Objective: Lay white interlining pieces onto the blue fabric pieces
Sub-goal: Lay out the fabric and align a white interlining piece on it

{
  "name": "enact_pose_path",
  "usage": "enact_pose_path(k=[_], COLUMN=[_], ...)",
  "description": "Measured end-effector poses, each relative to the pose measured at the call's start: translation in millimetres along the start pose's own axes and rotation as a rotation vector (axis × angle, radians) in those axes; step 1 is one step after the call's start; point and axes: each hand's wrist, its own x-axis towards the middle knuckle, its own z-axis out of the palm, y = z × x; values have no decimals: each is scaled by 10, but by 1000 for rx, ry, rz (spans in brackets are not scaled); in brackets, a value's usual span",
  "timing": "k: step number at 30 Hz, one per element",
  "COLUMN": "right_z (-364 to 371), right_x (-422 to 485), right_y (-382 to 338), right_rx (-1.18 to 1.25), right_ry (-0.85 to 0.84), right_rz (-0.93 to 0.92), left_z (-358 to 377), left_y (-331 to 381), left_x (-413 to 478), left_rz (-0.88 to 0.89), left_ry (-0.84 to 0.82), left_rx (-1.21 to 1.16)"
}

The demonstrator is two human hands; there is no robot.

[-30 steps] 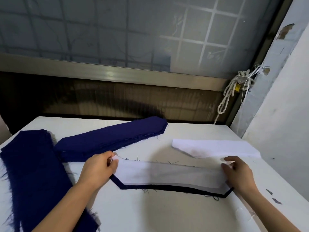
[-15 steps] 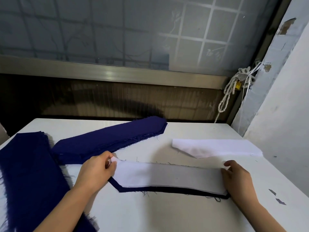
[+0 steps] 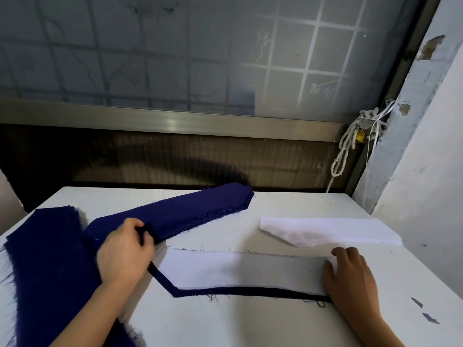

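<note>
We have one white interlining piece (image 3: pixel 240 270) lying flat on a blue fabric piece (image 3: pixel 250 292). Its long axis runs from one of our hands to the other. The blue shows only as a narrow dark border along the near edge and round the angled tip. The white is thin, matte and slightly see-through, and the blue beneath is a heavier weave with frayed threads.

Our right hand (image 3: pixel 350 279) rests on the square end of the pair, fingers loosely spread and pressing down, not pinching. Our left hand (image 3: pixel 125 254) is off the white piece. Its fingers curl at the near end of the blue stack (image 3: pixel 180 214), and dark cloth shows between thumb and fingers, so we read it as a pinch, though the hand is blurred.

The next move seems to turn on this: the blue stack runs away from the left grip, slanting up and toward the right hand's side, with its pointed tip at the far end. A piece would be drawn toward us lengthwise, and the left hand is the nearer one. The white pile (image 3: pixel 325 231) lies just beyond the right hand, long axis crosswise, pointed end toward the left hand — the right hand is nearer it.

Outside the left hand a second blue pile (image 3: pixel 45 259) covers the edge of the white table (image 3: pixel 225 321). Small scraps (image 3: pixel 429 318) lie outside the right hand.
</note>
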Motion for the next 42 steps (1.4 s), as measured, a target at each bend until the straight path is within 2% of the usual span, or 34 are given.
enact_pose_path(k=[2, 6, 11, 15, 20, 22, 24, 29, 32, 34, 35, 37, 39, 42], right_z=[-2, -11, -22, -53, -89, -97, -99, -90, -75, -68, -63, -60, -53, -50], right_x=[8, 1, 13, -1, -1, 7, 5, 0, -2, 2, 6, 8, 10, 9], right_y=[-15, -14, -12, -27, -25, -34, -45, -26, -22, -20, -18, -15, -18, -28], right_rx=[-23, -15, 9, -2, -11, -18, -12, -11, 4, 11, 9, 3, 4, 11], right_ry=[24, -5, -49, -91, -119, -123, -124, -121, -114, -104, -99, -95, -99, -95], right_rz=[-39, -48, -32, -1, 7, 2, -5, -11, -21, -23, -23, -26, -26, -28], left_z=[-41, -66, 50, 22, -2, 14, 27, -19, -65, -65, -48, -34, -18, 52], left_y=[-105, -279, -329, -211, -136, -124, -148, -224, -195, -193, -193, -118, 7, 153], left_x=[218, 625, 727, 715, 645, 598, 598, 660, 645, 614, 582, 471, 328, 147], left_rz=[-71, -163, -189, -84, 41, 128, 149, -27, -7, 26, 26, -81, -233, -347], left_ry=[0, -227, -299, -351, -431, -469, -516, -532, -386, -225, -124, 52, 94, 33], left_rx=[116, 435, 372, 638, 744, 687, 529, 135, 165, 169, 112, -139, -408, -621])
